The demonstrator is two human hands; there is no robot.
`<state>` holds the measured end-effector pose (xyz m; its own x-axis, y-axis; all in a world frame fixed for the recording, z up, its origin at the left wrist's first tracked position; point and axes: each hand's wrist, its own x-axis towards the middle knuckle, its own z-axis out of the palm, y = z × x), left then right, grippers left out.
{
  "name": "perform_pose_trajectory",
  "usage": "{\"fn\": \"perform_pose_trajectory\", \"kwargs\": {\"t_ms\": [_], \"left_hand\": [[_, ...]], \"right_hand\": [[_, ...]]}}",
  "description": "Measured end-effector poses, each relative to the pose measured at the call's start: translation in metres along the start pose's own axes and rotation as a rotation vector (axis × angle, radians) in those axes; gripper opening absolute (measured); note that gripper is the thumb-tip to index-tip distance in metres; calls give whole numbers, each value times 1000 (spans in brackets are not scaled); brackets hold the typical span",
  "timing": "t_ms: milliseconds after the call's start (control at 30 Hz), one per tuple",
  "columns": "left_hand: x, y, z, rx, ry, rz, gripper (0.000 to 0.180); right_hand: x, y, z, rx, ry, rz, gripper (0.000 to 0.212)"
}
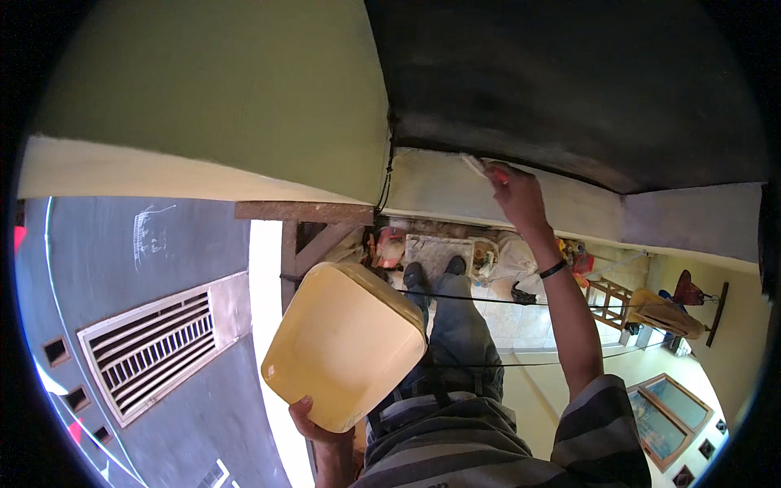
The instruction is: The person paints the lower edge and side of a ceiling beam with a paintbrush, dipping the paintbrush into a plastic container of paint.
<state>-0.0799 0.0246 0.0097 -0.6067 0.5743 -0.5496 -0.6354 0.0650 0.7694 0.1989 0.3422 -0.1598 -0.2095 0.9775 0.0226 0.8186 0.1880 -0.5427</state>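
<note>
My left hand (324,427) grips the near corner of a pale yellow rectangular plastic tub (346,346), its thumb over the rim. The tub is tilted in front of my body, and I cannot tell what, if anything, is in it. Stretched out ahead, my right hand (521,199) is closed around the red handle of a small paintbrush (473,165). The whitish brush tip is at the upper edge of a pale wall band (569,202), right below a dark ceiling panel (561,89).
Thin cords (480,302) cross in front of my legs. A wooden bracket (305,213) juts out left of the pale band. Far below are a tiled floor (504,325), a wooden stool (608,301) and bags (518,259). A dark cable (386,183) hangs at the wall corner.
</note>
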Motion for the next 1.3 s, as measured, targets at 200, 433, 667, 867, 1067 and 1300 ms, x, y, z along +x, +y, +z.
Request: {"fn": "perform_pose_trajectory", "kwargs": {"t_ms": [200, 433, 667, 867, 1067, 1300], "left_hand": [[0, 1, -1, 38, 33, -30, 65], [-3, 4, -1, 52, 12, -34, 65], [-8, 4, -10, 2, -5, -8, 64], [-8, 4, -15, 0, -58, -15, 65], [-11, 1, -20, -33, 1, -16, 66], [-17, 0, -24, -110, 94, -47, 67]], "right_hand": [[-12, 55, 13, 284, -18, 42, 24], [-2, 68, 9, 410, 1, -15, 26], [17, 61, -25, 57, -150, -40, 25], [31, 55, -18, -5, -246, -79, 26], [28, 48, -19, 40, -107, -261, 29], [27, 62, -18, -94, -196, -158, 30]]}}
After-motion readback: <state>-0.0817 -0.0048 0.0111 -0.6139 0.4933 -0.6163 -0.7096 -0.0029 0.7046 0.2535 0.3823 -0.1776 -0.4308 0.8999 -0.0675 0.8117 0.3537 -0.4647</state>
